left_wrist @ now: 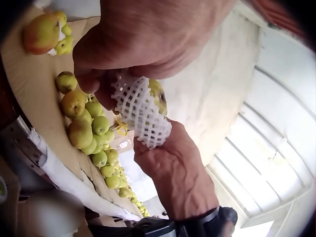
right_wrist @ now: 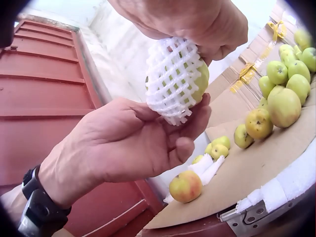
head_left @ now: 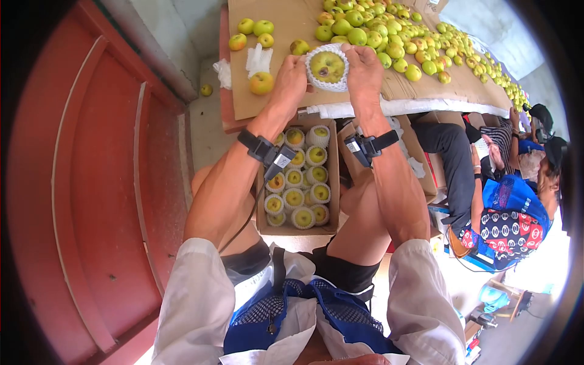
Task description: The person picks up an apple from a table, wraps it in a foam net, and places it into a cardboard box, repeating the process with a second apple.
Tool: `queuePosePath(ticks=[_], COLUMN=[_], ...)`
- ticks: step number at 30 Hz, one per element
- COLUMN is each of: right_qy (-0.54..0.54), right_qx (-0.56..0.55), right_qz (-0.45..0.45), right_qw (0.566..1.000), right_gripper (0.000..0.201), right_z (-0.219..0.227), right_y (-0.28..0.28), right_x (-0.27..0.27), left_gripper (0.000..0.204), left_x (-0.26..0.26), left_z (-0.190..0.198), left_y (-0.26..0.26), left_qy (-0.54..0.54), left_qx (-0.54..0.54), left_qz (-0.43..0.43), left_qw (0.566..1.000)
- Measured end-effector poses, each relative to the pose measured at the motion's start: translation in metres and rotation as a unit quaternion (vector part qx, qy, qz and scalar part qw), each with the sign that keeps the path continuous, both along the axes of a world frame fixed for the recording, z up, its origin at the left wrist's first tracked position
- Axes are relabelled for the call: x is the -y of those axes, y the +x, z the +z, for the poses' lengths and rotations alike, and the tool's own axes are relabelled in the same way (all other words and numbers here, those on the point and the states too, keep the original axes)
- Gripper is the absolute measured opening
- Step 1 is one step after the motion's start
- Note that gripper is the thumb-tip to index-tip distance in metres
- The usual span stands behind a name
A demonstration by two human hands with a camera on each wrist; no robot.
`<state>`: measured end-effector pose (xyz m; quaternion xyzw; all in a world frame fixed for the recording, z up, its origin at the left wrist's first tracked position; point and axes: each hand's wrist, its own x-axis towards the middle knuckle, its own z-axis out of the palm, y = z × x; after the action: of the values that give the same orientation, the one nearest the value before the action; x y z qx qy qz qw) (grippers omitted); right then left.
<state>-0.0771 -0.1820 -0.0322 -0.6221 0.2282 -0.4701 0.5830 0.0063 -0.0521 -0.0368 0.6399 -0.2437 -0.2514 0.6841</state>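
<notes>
In the head view, a yellow-green apple (head_left: 328, 64) with a dark spot sits in a white foam net sleeve (head_left: 311, 76), held up over the edge of a cardboard-covered table. My left hand (head_left: 291, 80) grips it from one side and my right hand (head_left: 365, 72) from the other. The net (left_wrist: 143, 111) covers most of the apple in the left wrist view, leaving part of the fruit (left_wrist: 158, 95) bare. From the right wrist, the left hand's fingers curl under the netted apple (right_wrist: 200, 84), while the right hand (right_wrist: 197, 22) holds it from above.
Between my knees stands a cardboard box (head_left: 333, 201) of netted apples. A big heap of loose apples (head_left: 389, 36) covers the table's right side; a few apples (head_left: 261, 83) and empty white nets (head_left: 259, 61) lie at left. Another person (head_left: 462, 170) sits at the right, near a red door's opposite side.
</notes>
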Motion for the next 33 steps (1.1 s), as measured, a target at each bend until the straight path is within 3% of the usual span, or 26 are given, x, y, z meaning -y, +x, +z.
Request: queuePosePath(ticks=[4, 10, 16, 19, 22, 28, 33], right_qy=[0.026, 0.053, -0.011, 0.044, 0.001, -0.214, -0.232], right_qx=[0.033, 0.076, 0.035, 0.027, -0.026, -0.045, -0.049], right_qz=[0.016, 0.041, -0.028, 0.011, 0.018, 0.002, 0.030], right_qw=[0.999, 0.995, 0.999, 0.999, 0.999, 0.976, 0.971], right_gripper=[0.031, 0.030, 0.029, 0.028, 0.026, 0.021, 0.022], right_z=[0.008, 0.015, 0.002, 0.001, 0.002, 0.012, 0.011], right_y=[-0.003, -0.005, 0.005, 0.004, 0.002, -0.010, -0.016], right_x=[-0.008, -0.019, -0.018, -0.022, -0.023, -0.024, -0.018], left_gripper=[0.034, 0.035, 0.034, 0.034, 0.034, 0.034, 0.036], left_x=[0.001, 0.000, 0.003, 0.001, -0.001, -0.013, -0.027], left_z=[0.011, 0.013, 0.012, 0.018, 0.012, 0.022, 0.035], left_y=[-0.007, -0.008, -0.011, -0.012, 0.001, 0.004, 0.003], left_qy=[-0.058, -0.101, -0.137, -0.117, -0.114, -0.132, -0.082], left_qx=[-0.087, -0.091, -0.091, -0.096, -0.075, -0.154, -0.185], left_qz=[0.001, 0.012, 0.046, 0.065, 0.072, 0.014, -0.028], left_qw=[0.995, 0.991, 0.985, 0.986, 0.988, 0.979, 0.979])
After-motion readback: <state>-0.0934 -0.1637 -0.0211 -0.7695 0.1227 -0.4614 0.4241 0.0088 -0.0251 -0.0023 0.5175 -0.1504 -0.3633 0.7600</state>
